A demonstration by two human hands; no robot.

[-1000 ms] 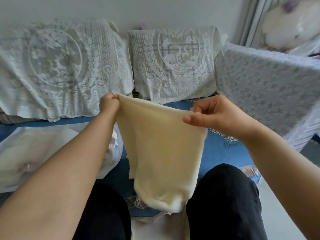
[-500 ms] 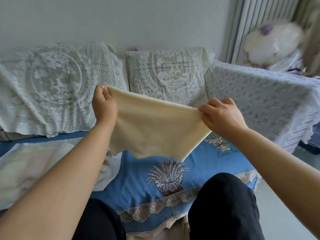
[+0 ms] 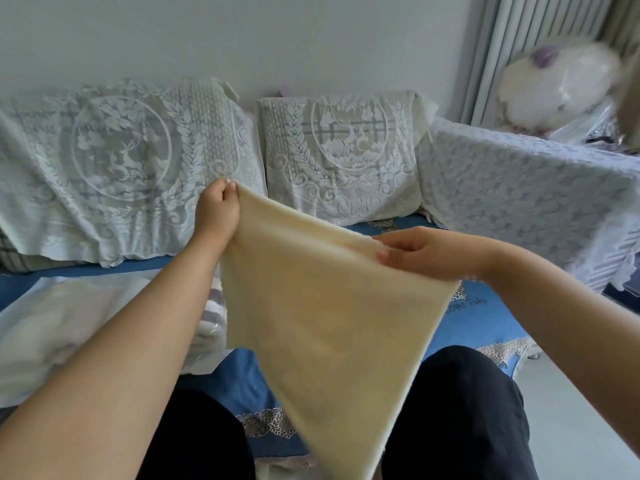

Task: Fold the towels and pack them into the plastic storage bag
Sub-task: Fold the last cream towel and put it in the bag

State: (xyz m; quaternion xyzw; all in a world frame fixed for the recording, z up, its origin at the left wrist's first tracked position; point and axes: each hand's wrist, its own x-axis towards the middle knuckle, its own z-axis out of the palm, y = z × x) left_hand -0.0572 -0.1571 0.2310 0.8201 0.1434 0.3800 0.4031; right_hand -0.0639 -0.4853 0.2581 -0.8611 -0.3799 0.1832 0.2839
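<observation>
Towel: a cream towel (image 3: pixel 329 306) is held up in the centre of the frame, spread in a broad slanted sheet; its lower end hangs down between the dark-trousered knees (image 3: pixel 460 420) at the bottom edge.
Left hand: the left hand (image 3: pixel 217 211) is raised at upper centre-left; its fingers (image 3: pixel 227 188) are pinched on the towel's upper corner.
Right hand: the right hand (image 3: pixel 429 252) is seen at centre-right, lower than the left; its fingers are curled over the towel's top edge, grasping it.
Change, towel: half a second ago the cloth was stretched in a short band well above the sofa seat; now it is seen hanging far lower and wider, covering the embroidered motif that was in view then.
Change, hands: the right hand is noted lower in the frame than before; the left is noted at much the same height.
Storage bag: a clear plastic storage bag (image 3: pixel 41 306) is laid on the sofa seat at lower left, with pale folded cloth inside and a striped towel (image 3: pixel 209 306) at its mouth, partly hidden behind the left forearm.
Surroundings: a blue sofa cover (image 3: pixel 485 306) lies under everything; lace-covered cushions (image 3: pixel 339 154) are propped along the wall in the upper half.
</observation>
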